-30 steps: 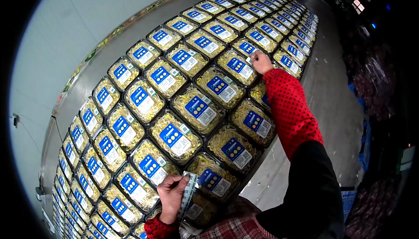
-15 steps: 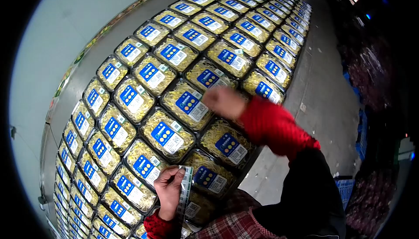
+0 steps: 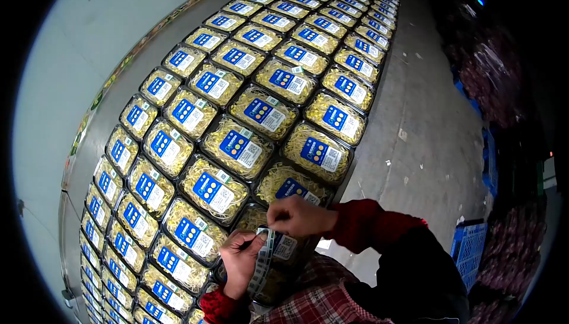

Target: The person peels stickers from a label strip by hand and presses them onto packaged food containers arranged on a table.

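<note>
While my left hand pinches a strip of small printed stickers between thumb and fingers, my right hand sits just off it at 2 o'clock, fingers drawn in close together at the strip's upper end. Whether those fingers touch the strip or grip a sticker, I cannot tell, since the tips are partly hidden. The strip lies at about 6 o'clock in my view, its top near my left thumb and its length hanging down toward 6, slightly curved.

Under and around both hands stand trays of bean sprouts, packed side by side in long rows that run away toward 1 o'clock and down toward 7. Each near one bears a blue and white label, and many also carry a small sticker like those on the strip. One tray lies partly covered by my right hand and the strip.

At 10 o'clock a band of bare metal table shows, with the pale wall beyond it. Scraps dot the grey floor at 3 o'clock; a blue crate stands at 4, beside reddish sacks. My plaid apron shows near 6, below my red cuffs.
</note>
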Tool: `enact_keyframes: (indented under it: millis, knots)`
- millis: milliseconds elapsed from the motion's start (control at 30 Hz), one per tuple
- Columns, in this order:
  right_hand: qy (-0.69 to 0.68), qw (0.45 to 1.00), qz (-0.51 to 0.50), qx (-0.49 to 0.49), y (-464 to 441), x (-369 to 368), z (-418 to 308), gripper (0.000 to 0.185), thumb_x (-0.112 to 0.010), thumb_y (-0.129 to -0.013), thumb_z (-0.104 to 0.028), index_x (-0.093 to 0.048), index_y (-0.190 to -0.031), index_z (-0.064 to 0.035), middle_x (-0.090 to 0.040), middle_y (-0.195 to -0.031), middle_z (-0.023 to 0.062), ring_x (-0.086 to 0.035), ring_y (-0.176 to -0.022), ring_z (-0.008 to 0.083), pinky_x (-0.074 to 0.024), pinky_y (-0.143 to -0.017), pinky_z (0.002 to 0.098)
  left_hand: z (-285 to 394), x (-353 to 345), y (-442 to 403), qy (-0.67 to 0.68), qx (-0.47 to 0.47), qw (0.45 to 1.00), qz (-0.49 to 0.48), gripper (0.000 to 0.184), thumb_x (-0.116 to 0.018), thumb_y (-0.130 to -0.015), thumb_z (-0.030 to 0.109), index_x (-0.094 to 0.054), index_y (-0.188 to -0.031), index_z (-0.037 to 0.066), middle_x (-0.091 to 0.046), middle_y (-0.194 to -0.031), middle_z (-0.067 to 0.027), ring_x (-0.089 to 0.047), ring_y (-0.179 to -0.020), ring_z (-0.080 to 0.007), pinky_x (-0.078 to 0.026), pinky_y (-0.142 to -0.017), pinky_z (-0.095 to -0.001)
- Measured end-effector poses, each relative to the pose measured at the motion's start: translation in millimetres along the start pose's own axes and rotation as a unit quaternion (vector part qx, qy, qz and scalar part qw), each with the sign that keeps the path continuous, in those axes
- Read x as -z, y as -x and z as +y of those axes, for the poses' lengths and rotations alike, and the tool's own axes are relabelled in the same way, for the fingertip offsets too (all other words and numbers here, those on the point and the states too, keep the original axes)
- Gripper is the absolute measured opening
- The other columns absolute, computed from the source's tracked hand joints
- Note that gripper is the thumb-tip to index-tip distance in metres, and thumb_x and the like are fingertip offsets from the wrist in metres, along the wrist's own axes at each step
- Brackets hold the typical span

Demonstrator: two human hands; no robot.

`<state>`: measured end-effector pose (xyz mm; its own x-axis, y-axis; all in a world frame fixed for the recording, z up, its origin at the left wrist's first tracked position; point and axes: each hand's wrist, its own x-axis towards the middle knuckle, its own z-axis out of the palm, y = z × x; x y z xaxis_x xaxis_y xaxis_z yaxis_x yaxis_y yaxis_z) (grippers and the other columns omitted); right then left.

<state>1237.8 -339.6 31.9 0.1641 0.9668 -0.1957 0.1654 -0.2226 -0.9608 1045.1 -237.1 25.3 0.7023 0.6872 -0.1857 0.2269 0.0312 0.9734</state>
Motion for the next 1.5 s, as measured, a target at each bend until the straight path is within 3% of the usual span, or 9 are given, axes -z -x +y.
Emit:
enact_keyframes:
  millis: [67, 200, 367, 500, 800, 1067, 1167, 1300, 1500]
  knots:
    - [0.210, 0.969, 0.125, 0.041, -3.9, 53.7, 2.8, 0.007, -0.062, -0.081, -0.002, -0.062, -0.089, -0.0027, -0.062, -0.084, 0.0055, -0.058, -0.079, 0.0119, -0.0483, -0.071, 0.0278, -1.5, 1.4, 1.3, -0.009, -0.001, 1.000, -0.003, 0.011, -0.079, -0.074, 0.001, -0.069, -0.077, -0.002, -0.064, -0.078, -0.0051, -0.055, -0.071, -0.0108, -0.044, -0.066, -0.0250]
    - [0.117, 0.923, 0.367, -0.020, -5.0, 221.7, 62.5, 0.011, -0.061, -0.082, -0.001, -0.063, -0.092, 0.0010, -0.062, -0.075, 0.0042, -0.057, -0.067, 0.0149, -0.0482, -0.061, 0.0287, -2.7, 6.0, 4.7, -0.009, 0.004, 1.000, -0.010, 0.012, -0.078, -0.075, 0.000, -0.067, -0.075, -0.003, -0.063, -0.078, -0.0047, -0.055, -0.071, -0.0103, -0.044, -0.065, -0.0248]
    - [0.208, 0.978, 0.020, -0.022, -10.6, 133.2, -4.6, 0.031, -0.063, -0.090, -0.019, -0.062, -0.113, 0.0013, -0.068, -0.096, 0.0107, -0.064, -0.085, 0.0175, -0.0522, -0.076, 0.0312, 2.2, -1.1, -1.7, 0.016, 0.000, 1.000, 0.023, 0.010, -0.076, -0.077, 0.000, -0.067, -0.077, -0.002, -0.062, -0.077, -0.0030, -0.052, -0.068, -0.0092, -0.041, -0.063, -0.0243]
    - [-0.155, 0.979, -0.128, -0.047, -1.1, 27.7, 12.1, 0.023, -0.068, -0.087, -0.013, -0.063, -0.105, 0.0006, -0.067, -0.093, 0.0039, -0.060, -0.087, 0.0086, -0.0493, -0.080, 0.0264, 13.3, -6.2, -6.3, 0.015, -0.022, 0.999, 0.022, 0.010, -0.078, -0.075, -0.001, -0.067, -0.076, -0.002, -0.062, -0.075, -0.0046, -0.053, -0.066, -0.0095, -0.042, -0.061, -0.0228]
    - [-0.014, 0.998, 0.055, -0.030, 48.7, -18.9, -12.9, 0.025, -0.064, -0.089, -0.020, -0.061, -0.103, 0.0003, -0.065, -0.092, 0.0093, -0.061, -0.084, 0.0156, -0.0476, -0.074, 0.0335, 14.1, -10.3, 22.0, 0.035, -0.054, 0.998, -0.014, 0.010, -0.077, -0.075, -0.003, -0.067, -0.076, -0.002, -0.062, -0.075, -0.0045, -0.054, -0.068, -0.0100, -0.043, -0.062, -0.0234]
    - [-0.032, 0.999, -0.041, 0.016, 49.6, -3.1, -17.5, 0.017, -0.066, -0.084, -0.013, -0.060, -0.091, 0.0010, -0.061, -0.078, 0.0082, -0.056, -0.071, 0.0147, -0.0464, -0.068, 0.0312, 31.6, -25.7, 37.5, -0.007, -0.037, 0.999, 0.014, 0.011, -0.079, -0.075, 0.000, -0.069, -0.079, -0.003, -0.061, -0.075, -0.0044, -0.053, -0.067, -0.0106, -0.043, -0.062, -0.0233]
    - [0.032, 0.994, 0.055, 0.086, 31.3, 57.8, 19.1, 0.014, -0.062, -0.084, -0.013, -0.060, -0.092, -0.0012, -0.060, -0.079, 0.0091, -0.061, -0.075, 0.0196, -0.0492, -0.072, 0.0327, 33.0, -45.0, 26.7, -0.018, -0.014, 0.999, 0.031, 0.010, -0.078, -0.076, 0.000, -0.070, -0.080, -0.003, -0.062, -0.075, -0.0042, -0.053, -0.067, -0.0101, -0.043, -0.063, -0.0233]
    - [0.131, 0.935, 0.322, -0.072, 20.1, 247.8, 79.6, 0.026, -0.065, -0.083, -0.021, -0.068, -0.089, 0.0034, -0.066, -0.078, 0.0156, -0.061, -0.070, 0.0211, -0.0496, -0.068, 0.0343, 26.8, -68.9, 9.9, -0.007, -0.001, 0.997, 0.082, 0.007, -0.075, -0.077, -0.003, -0.068, -0.078, -0.004, -0.062, -0.076, -0.0040, -0.054, -0.068, -0.0104, -0.043, -0.064, -0.0238]
    - [0.273, 0.915, 0.293, -0.057, 0.3, 296.2, 113.2, 0.023, -0.068, -0.080, -0.019, -0.064, -0.081, 0.0040, -0.064, -0.075, 0.0213, -0.063, -0.070, 0.0339, -0.0478, -0.065, 0.0422, 49.0, -88.2, -16.8, 0.006, 0.053, 0.991, 0.125, 0.007, -0.075, -0.079, 0.000, -0.069, -0.080, -0.002, -0.062, -0.079, -0.0045, -0.054, -0.070, -0.0106, -0.044, -0.066, -0.0237]
